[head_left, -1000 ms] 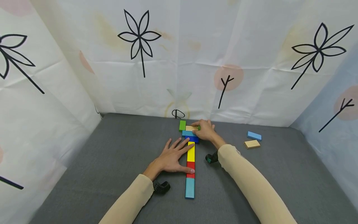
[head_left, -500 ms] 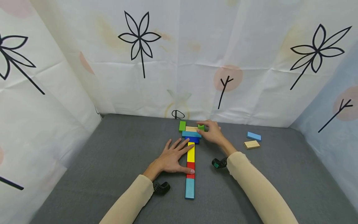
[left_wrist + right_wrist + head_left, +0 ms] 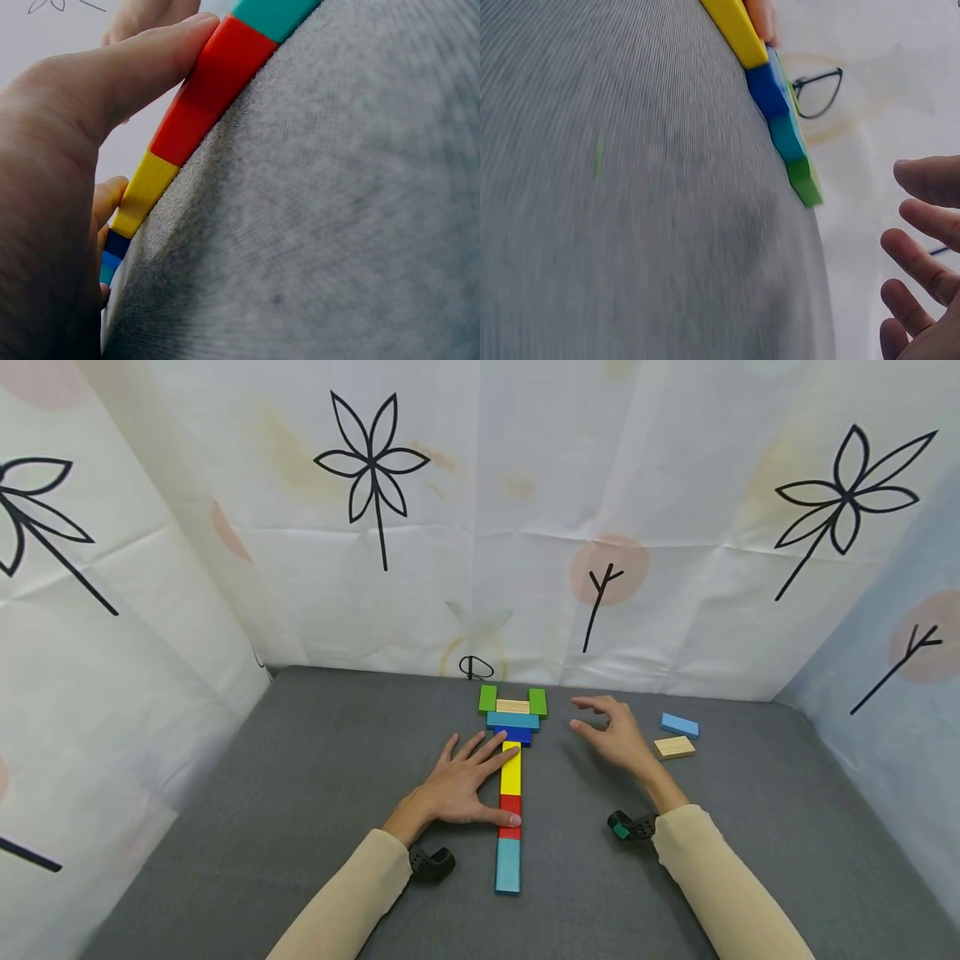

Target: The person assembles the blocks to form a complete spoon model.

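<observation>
A line of wooden blocks runs up the grey table. From the near end come a light blue block (image 3: 507,868), a red block (image 3: 509,807) and a yellow block (image 3: 511,777). Beyond them a dark blue block (image 3: 519,738) and a light blue block (image 3: 513,721) lie crosswise. A plain wood block (image 3: 513,706) sits between a left green block (image 3: 487,698) and a right green block (image 3: 537,702). My left hand (image 3: 459,785) is spread, thumb on the red block and fingertips by the yellow and dark blue ones. My right hand (image 3: 618,735), holding nothing, hovers right of the green block.
A loose blue block (image 3: 680,725) and a plain wood block (image 3: 674,747) lie on the right of the grey table (image 3: 300,793). Behind stands a white printed cloth wall (image 3: 480,568). Black bands circle both wrists.
My right hand has let go of the right green block and moved right, toward the loose blocks. That green block now shows whole. The left hand stays put.
</observation>
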A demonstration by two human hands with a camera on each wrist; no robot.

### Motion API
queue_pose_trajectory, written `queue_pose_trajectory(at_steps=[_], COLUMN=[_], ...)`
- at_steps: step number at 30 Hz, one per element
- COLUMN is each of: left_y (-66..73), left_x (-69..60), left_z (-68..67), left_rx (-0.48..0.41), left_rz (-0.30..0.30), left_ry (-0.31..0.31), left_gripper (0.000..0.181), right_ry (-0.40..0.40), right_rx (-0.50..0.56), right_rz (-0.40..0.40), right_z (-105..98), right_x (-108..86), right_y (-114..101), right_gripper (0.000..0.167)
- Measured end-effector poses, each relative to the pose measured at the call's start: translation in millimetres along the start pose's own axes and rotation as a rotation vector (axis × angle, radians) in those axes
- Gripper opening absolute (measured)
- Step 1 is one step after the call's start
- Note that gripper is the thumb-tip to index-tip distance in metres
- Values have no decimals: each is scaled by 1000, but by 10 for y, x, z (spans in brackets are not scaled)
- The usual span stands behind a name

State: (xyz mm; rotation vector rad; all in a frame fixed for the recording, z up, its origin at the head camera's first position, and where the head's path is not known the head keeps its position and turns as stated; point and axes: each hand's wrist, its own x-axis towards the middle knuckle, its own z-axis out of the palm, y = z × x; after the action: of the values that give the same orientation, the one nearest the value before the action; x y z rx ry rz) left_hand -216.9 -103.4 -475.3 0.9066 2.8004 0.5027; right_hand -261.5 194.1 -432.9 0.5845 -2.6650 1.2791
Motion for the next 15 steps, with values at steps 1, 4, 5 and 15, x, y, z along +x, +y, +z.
queue_pose_trajectory(at_steps=[1,4,5,15], left_y=[-2,-9,-11,-15], left_x=[1,2,2,-1], left_z=[2,9,11,5], left_rx=[0,0,0,-11], left_rz=[2,7,8,5], left_ry=[1,3,3,5], left_gripper=[103,103,103,103], right_ry=[7,26,33,70], right_rx=[0,-15,-26,-87], right_rz=[-4,-22,-29,51], right_z=[-33,-143,-183,-594], right_x=[-24,-102,-131,-483], right_y=[20,85,106,268], right_gripper=[43,43,44,50])
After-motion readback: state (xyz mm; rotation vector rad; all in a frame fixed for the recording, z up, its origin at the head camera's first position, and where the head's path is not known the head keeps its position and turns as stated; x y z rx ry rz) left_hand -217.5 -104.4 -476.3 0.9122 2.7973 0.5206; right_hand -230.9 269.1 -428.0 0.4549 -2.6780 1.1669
